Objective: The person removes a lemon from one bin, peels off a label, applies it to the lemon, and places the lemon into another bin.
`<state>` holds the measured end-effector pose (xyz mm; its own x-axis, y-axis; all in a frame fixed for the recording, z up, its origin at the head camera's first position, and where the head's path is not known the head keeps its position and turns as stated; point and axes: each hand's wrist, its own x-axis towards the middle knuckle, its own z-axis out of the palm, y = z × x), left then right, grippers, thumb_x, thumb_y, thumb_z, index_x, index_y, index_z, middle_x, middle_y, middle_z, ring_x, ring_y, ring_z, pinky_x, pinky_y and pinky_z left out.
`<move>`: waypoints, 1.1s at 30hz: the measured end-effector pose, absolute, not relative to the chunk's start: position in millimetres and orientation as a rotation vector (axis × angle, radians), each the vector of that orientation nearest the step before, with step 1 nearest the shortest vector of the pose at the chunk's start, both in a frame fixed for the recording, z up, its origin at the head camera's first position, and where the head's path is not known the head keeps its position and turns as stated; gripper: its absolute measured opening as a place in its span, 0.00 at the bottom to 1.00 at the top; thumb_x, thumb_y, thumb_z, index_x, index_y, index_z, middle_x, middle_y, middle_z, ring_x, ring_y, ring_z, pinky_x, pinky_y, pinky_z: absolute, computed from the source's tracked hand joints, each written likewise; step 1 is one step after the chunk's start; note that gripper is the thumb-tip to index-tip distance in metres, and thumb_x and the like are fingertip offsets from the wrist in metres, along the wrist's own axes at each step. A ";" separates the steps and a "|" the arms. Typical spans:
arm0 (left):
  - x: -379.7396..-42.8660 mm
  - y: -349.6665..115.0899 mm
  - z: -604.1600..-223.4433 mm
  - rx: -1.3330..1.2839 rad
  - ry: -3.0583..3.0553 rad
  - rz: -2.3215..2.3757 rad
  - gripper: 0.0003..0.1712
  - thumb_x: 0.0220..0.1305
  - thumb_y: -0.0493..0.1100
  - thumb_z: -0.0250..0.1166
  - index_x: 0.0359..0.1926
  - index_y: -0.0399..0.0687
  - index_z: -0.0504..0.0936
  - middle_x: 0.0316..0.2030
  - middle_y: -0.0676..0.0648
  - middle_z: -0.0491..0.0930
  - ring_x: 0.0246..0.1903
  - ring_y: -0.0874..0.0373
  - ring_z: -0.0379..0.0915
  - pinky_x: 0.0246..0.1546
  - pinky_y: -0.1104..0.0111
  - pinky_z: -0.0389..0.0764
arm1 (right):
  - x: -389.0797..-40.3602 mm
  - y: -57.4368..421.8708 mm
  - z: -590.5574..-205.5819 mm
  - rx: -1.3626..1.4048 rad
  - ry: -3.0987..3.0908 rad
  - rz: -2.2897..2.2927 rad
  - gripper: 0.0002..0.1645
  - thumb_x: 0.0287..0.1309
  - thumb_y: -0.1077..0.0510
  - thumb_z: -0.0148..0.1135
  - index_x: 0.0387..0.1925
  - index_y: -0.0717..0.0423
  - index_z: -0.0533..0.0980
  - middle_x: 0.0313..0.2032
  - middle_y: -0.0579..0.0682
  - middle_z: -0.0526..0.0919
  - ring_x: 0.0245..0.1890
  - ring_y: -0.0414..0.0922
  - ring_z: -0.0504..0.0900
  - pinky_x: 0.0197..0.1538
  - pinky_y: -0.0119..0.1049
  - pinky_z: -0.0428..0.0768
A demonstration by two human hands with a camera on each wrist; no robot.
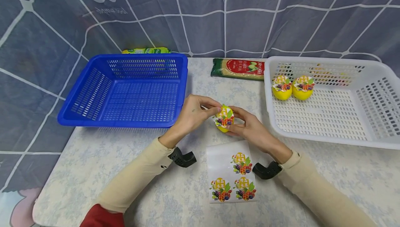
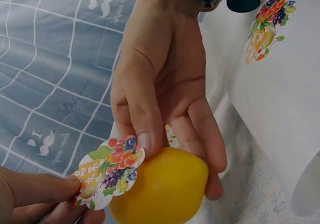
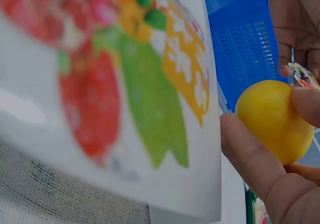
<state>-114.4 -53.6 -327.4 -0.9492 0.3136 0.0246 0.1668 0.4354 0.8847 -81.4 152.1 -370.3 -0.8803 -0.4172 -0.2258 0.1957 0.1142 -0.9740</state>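
Note:
In the head view a yellow lemon is held above the table at the centre, with a round fruit-print sticker over its near face. My left hand pinches the sticker's edge between thumb and fingers. My right hand grips the lemon from the right. The left wrist view shows the right thumb at the sticker's opposite edge, and the sticker overlapping the lemon's side. Below the hands lies a white sticker sheet bearing three more such stickers.
A blue plastic basket stands at the left. At the right, a white basket contains two lemons with stickers on top. Behind, a red and green pasta packet lies beside a curtain; a green-yellow packet shows behind the blue basket.

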 end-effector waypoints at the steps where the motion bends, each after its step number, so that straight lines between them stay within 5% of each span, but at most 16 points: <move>1: -114.7 -53.4 -327.7 0.429 2.541 1.533 0.04 0.60 0.38 0.71 0.35 0.43 0.90 0.28 0.50 0.86 0.28 0.54 0.82 0.26 0.70 0.77 | -81.1 151.9 -370.0 -0.208 1.933 -1.831 0.40 0.67 0.67 0.55 0.75 0.61 0.50 0.68 0.64 0.60 0.51 0.53 0.82 0.53 0.45 0.80; 16: -113.9 -53.4 -329.2 0.493 2.611 1.492 0.08 0.54 0.38 0.75 0.37 0.45 0.90 0.28 0.52 0.86 0.36 0.60 0.80 0.28 0.68 0.76 | -78.7 151.0 -369.9 -0.192 1.899 -1.875 0.40 0.67 0.67 0.56 0.75 0.60 0.51 0.69 0.64 0.58 0.52 0.54 0.82 0.53 0.44 0.80; 33: -103.4 -50.3 -324.9 0.674 2.817 1.373 0.07 0.51 0.36 0.76 0.34 0.46 0.89 0.26 0.52 0.85 0.22 0.64 0.76 0.18 0.72 0.71 | -72.6 147.6 -366.4 -0.220 1.991 -1.879 0.41 0.65 0.66 0.59 0.74 0.59 0.53 0.68 0.62 0.61 0.47 0.49 0.84 0.50 0.40 0.82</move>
<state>-103.4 -50.3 -324.9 -0.9096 0.3416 0.2365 0.3967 0.5450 0.7386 -72.6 147.6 -366.4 -0.9108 -0.3748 -0.1732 0.1512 0.0876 -0.9846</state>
